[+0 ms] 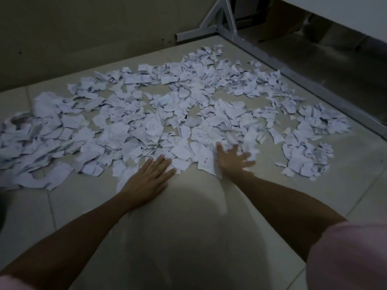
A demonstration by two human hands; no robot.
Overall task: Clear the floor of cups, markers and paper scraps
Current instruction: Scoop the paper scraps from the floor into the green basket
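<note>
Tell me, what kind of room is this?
Probably an office or classroom floor: pale tiles, the metal frame of a desk by the wall, and torn written-on paper scraps everywhere.

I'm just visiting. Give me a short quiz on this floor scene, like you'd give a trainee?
1. True or false: the left hand lies flat with its fingers straight.
2. Which things named in the task show on the floor? A) cups B) markers C) paper scraps
3. Fill in: the right hand is blurred at the near edge of the ____.

Key: 1 true; 2 C; 3 paper scraps. No cups or markers are in view.
</note>
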